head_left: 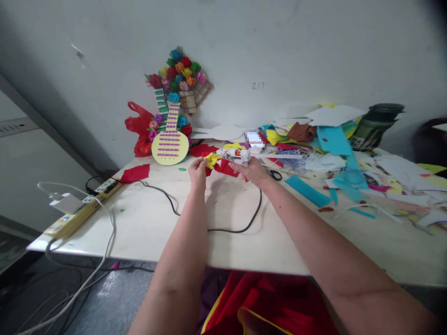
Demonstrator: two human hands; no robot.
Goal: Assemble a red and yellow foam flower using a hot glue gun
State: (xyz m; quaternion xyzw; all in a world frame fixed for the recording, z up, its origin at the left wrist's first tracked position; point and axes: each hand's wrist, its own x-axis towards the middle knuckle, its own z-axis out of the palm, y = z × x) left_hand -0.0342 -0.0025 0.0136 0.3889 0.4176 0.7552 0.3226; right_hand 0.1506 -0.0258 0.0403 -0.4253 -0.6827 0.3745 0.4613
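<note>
Between the fingertips of my left hand (198, 173) is a yellow paper flower (212, 160), pinched at its left side. My right hand (252, 171) is wrapped round a white hot glue gun (233, 153), its nozzle pointing left at the flower. A clear glue stick (284, 156) juts out of the gun's back end. Whether the nozzle touches the petals I cannot tell. Red paper pieces (226, 168) lie on the table just behind and below the flower. Black-handled scissors (275, 175) rest beside my right wrist.
A yellow paper lute-shaped craft (170, 148) leans by colourful paper flowers (179, 70) against the wall. A power strip (80, 211) with a white charger (66, 203) lies left. A black cord (240, 231) crosses the table. Paper scraps (335, 139) and a dark green bottle (375, 128) fill the right.
</note>
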